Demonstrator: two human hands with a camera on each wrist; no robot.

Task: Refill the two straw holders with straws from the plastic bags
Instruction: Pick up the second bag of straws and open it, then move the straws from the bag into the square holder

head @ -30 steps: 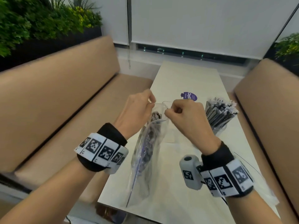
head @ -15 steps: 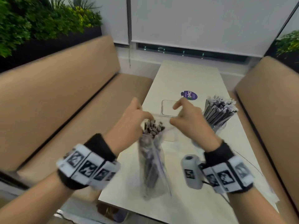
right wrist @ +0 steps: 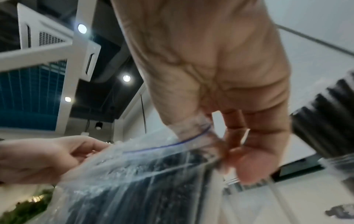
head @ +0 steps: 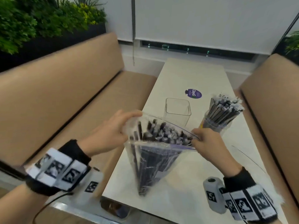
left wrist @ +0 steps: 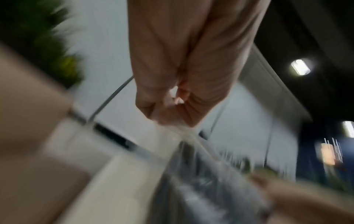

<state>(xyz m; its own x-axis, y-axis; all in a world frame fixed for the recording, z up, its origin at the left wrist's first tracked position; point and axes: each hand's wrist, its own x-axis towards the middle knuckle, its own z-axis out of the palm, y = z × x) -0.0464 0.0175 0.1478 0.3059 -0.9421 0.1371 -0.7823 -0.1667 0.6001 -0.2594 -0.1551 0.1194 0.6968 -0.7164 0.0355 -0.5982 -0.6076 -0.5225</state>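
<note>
A clear zip bag [head: 155, 160] full of black wrapped straws [head: 163, 133] stands upright on the white table [head: 191, 196], its mouth pulled wide. My left hand [head: 113, 135] pinches the bag's left rim. My right hand [head: 208, 143] pinches the right rim, and the right wrist view shows the bag [right wrist: 145, 171] with its blue zip line caught in that pinch. Behind the bag stands an empty clear square holder [head: 177, 111]. To its right a second clear holder [head: 215, 125] is packed with wrapped straws [head: 224, 109]. The left wrist view is blurred.
A round purple sticker [head: 193, 94] lies on the table beyond the holders. Tan padded benches [head: 68, 88] flank the table on both sides. Another flat clear bag [head: 249, 160] lies by my right forearm. Green plants [head: 40, 18] fill the far left.
My hands have moved apart and pulled the bag's mouth wide open. The straw tops now show inside, and the empty square holder behind the bag has come into view.
</note>
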